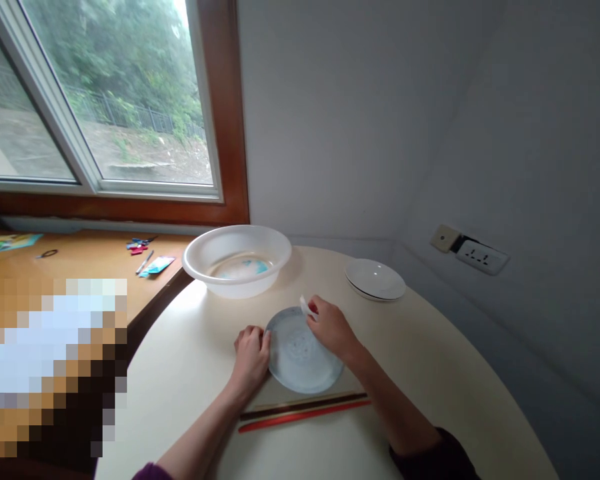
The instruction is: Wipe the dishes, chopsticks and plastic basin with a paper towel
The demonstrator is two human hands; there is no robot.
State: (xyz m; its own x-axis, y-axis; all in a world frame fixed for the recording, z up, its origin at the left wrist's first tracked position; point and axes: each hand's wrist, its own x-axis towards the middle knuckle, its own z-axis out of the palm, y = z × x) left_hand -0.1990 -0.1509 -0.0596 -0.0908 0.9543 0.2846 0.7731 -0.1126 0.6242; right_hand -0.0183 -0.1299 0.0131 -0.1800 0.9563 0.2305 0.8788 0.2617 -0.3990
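A pale blue-grey plate (pixel 297 360) lies flat on the round cream table (pixel 440 373), close to me. My left hand (pixel 251 351) grips its left rim with curled fingers. My right hand (pixel 330 327) rests over the plate's far right edge, fingers closed on a small white cloth or tissue (pixel 306 307). Just in front of the plate lie long thin chopsticks (pixel 304 409), dark brown and red, side by side.
A white plastic basin (pixel 237 259) holding a little water and something blue stands behind the plate. A stack of white saucers (pixel 375 279) sits at the back right. A wooden desk (pixel 80 260) with pens and scissors lies left, below the window. A wall socket (pixel 480 255) is at right.
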